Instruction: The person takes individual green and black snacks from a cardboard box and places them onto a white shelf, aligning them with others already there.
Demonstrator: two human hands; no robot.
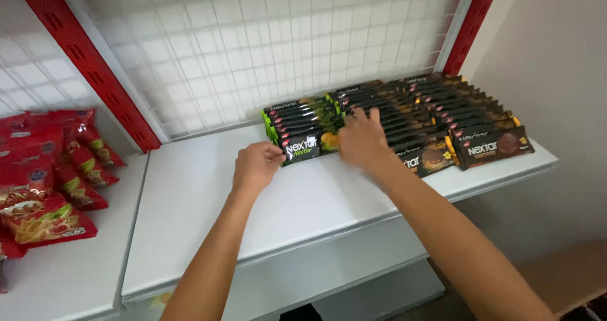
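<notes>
Flat black snack packets stand in three rows on a white shelf. The left row has green edges, the middle row orange, the right row brown. My left hand is curled at the left end of the front green-edged packet, touching it. My right hand lies with fingers spread over the packets between the left and middle rows, pressing on their front ends. Part of the front packets is hidden under it.
A white wire grid backs the shelf, between two red uprights. Red snack bags lie on the neighbouring shelf to the left. A plain wall stands at the right, a lower shelf below.
</notes>
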